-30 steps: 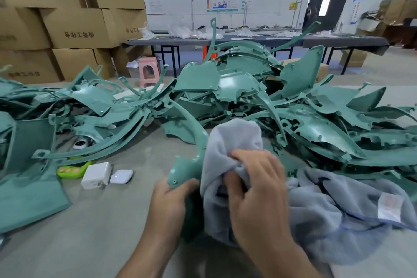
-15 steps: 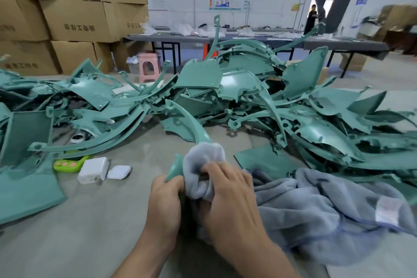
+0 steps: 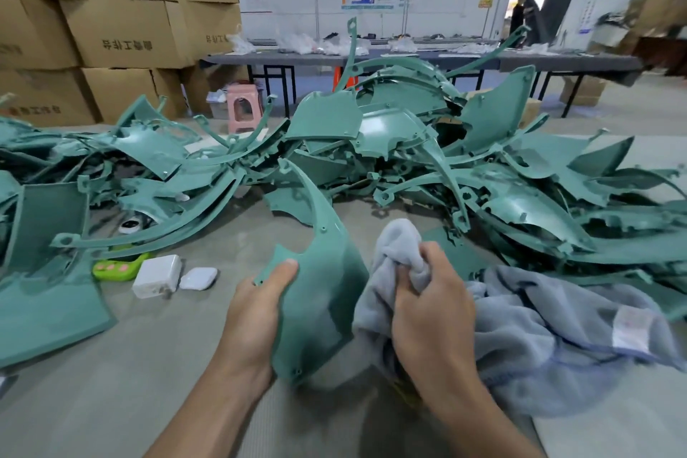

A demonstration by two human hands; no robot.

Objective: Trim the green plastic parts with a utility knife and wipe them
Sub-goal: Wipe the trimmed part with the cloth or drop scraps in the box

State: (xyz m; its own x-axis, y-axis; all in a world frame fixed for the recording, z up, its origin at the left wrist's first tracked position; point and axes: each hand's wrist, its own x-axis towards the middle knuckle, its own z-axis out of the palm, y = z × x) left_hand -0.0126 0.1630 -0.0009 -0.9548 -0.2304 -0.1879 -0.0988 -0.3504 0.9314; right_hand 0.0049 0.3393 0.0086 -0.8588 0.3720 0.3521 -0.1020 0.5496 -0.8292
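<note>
Your left hand [image 3: 256, 312] grips a curved green plastic part [image 3: 323, 294] by its lower left edge. The thumb is pressed flat on the front face beside a notch, and the other fingers are hidden behind the part. The part stands nearly upright in front of you. Its broad lower end is close to your wrist, and its narrow upper arm sweeps up and to the left toward the heap.

Your right hand [image 3: 431, 309] is closed round a bunched wad of the grey towel [image 3: 539, 338], with the fingers curled into the cloth and a knob of it sticking up above the knuckles. The wad sits just beside the part's right edge; you cannot tell from here whether cloth and plastic touch. The rest of the towel trails off to the right across the grey work surface [image 3: 111, 394], with a white label [image 3: 630, 329] showing on it.

Behind your hands a tangled pile of green plastic parts [image 3: 390, 130] spreads across the whole width of the surface. A large flat green panel [image 3: 41, 309] lies at the left edge.

Left of the held part, a white charger block [image 3: 156, 275] lies between a small white case [image 3: 198, 278] and a lime-green gadget with pink buttons [image 3: 115, 268].

Farther back, stacked cardboard boxes [image 3: 122, 30] stand at the left with a pink stool [image 3: 243, 111] near them. A long dark table [image 3: 409, 58] runs along the wall, and a person [image 3: 518, 17] stands at the doorway.
</note>
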